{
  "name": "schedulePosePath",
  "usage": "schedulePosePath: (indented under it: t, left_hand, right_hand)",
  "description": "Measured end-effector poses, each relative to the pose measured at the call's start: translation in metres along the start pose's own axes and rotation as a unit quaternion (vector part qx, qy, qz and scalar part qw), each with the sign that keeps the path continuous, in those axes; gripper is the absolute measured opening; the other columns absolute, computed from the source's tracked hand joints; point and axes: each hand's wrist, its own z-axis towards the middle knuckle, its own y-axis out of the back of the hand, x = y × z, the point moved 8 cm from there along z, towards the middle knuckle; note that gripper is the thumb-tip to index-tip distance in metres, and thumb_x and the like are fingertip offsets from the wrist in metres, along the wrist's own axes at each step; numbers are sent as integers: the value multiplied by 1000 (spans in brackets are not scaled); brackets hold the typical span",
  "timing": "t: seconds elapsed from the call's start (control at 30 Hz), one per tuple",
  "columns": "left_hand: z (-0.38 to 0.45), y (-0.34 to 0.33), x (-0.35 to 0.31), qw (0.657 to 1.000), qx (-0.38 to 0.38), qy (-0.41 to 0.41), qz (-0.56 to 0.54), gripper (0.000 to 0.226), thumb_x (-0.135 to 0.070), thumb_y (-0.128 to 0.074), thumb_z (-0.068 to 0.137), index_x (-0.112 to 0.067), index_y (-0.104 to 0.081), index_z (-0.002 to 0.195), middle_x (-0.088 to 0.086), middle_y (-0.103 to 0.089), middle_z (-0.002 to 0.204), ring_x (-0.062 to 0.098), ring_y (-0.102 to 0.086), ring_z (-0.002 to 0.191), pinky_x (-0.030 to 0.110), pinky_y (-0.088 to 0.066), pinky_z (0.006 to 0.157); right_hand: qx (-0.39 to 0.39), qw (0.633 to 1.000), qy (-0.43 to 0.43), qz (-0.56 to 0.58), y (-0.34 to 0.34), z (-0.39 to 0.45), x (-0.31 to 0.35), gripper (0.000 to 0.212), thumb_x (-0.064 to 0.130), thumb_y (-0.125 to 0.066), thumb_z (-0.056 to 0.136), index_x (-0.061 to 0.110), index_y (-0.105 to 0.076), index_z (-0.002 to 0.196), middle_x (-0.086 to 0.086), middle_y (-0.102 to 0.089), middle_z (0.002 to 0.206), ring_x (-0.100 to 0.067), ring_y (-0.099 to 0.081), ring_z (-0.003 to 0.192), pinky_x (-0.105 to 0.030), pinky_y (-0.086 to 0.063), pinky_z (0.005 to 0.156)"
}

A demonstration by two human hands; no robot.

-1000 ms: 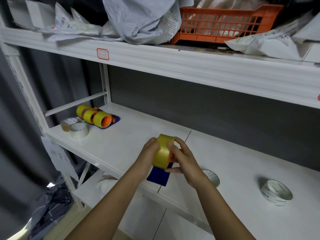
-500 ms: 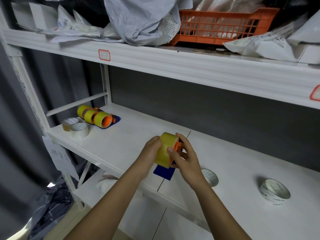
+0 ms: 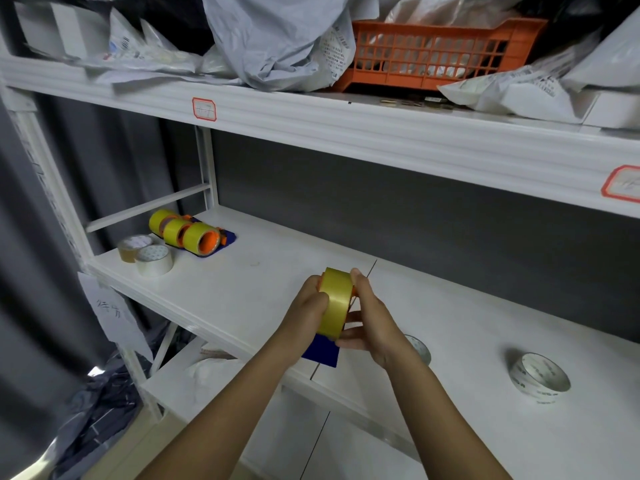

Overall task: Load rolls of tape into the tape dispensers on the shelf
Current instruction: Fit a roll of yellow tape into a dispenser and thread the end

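both hands, left hand and right hand, fingers curled around a yellow tape roll on a blue dispenser, while the orange basket up top holds something pale.

Yellow tape rolls — four, pale tape rolls — four, orange basket one, red-bordered labels two

2 bare forearms, seemingly sleeveless.
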Motion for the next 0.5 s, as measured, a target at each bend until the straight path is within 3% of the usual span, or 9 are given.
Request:
schedulePosePath:
  t: [0.07,0.17,0.27,0.33,0.43,0.5]
  left_hand:
    - [-2,0,-1,1000,8,-13,2,36,-1,-30,93,-32,-46,88,-6,-53,87,9,-51,78,24,-43,67]
    - [-4,3,-3,999,16,-22,-20,28,-9,-33,95,-31,-48,90,-5,-54,89,9,-51,78,24,-43,68]
    - [-3,7,-2,997,10,-10,-70,16,-19,-36,95,-26,-51,97,0,-57,94,12,-55,81,26,-47,68]
    - [-3,8,-2,997,12,-5,-74,23,-14,-28,99,-22,-50,105,4,-57,99,14,-55,85,27,-48,70]
    - [-4,6,-4,997,23,-26,-75,19,-19,-33,98,-25,-51,100,0,-57,95,12,-55,84,23,-49,67]
    - [-7,4,-8,997,35,-44,-60,23,-30,-41,83,-24,-51,102,-1,-58,95,11,-56,83,20,-49,64]
  right_hand:
    - [35,999,-14,7,-2,-4,1,55,74,-36,82,33,-51,116,-12,-64,105,-28,-71,84,-33,-59,67]
    - [67,995,66,-23,-4,-8,9,54,68,-39,83,46,-35,132,4,-51,127,-19,-67,96,-32,-59,77]
    - [88,980,163,-78,-8,-14,15,60,37,-61,87,53,-28,134,15,-36,134,-14,-50,117,-23,-55,82]
    - [64,969,205,-125,-5,-14,18,67,19,-67,86,53,-30,131,21,-37,126,-13,-48,115,-19,-55,78]
    - [39,973,201,-103,-2,-11,17,57,22,-66,86,55,-37,122,13,-45,120,-16,-55,106,-25,-58,74]
    - [31,986,158,-49,-1,-8,12,41,31,-63,88,54,-43,114,4,-51,118,-19,-62,99,-27,-58,67]
